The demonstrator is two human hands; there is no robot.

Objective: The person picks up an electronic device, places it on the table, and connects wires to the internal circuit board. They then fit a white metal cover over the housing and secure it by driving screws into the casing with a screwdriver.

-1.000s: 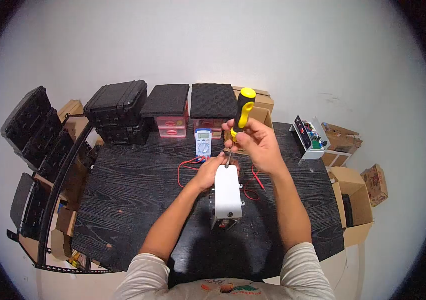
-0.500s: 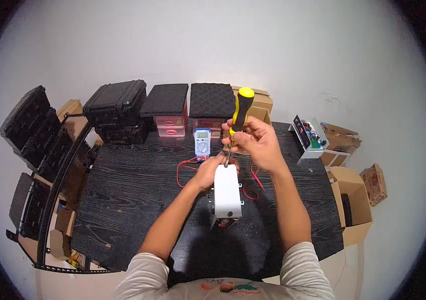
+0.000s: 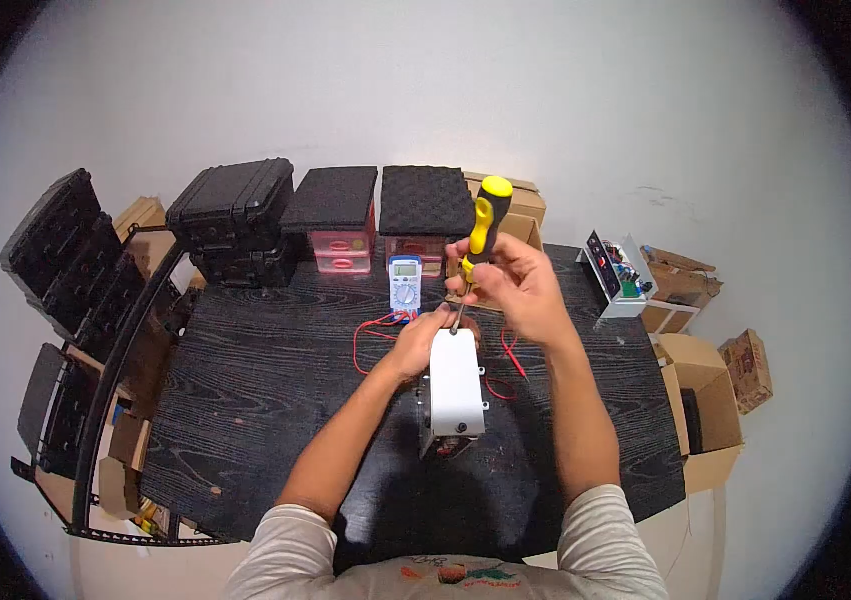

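A yellow-and-black screwdriver (image 3: pixel 487 222) stands nearly upright in my right hand (image 3: pixel 518 290), whose fingers pinch the lower end of its handle. Its shaft runs down to a dark screw at the far end of a white metal casing (image 3: pixel 457 385). My left hand (image 3: pixel 423 342) grips the casing's far left side; some of its fingers are hidden behind it. Another dark screw (image 3: pixel 463 428) sits at the near end of the casing, and small white tabs stick out on its right side. Just beyond my left hand is a multimeter (image 3: pixel 407 286) with red leads.
Along the back of the dark table (image 3: pixel 266 400) stand black hard cases (image 3: pixel 231 205) and pink drawer boxes (image 3: pixel 343 255) topped with black foam. An opened device with circuit boards (image 3: pixel 618 275) is at the back right. Cardboard boxes (image 3: pixel 711 400) stand off the right edge.
The screwdriver has turned about its axis, so more of the handle's yellow side shows. The handle's top and the casing have shifted very slightly right in view.
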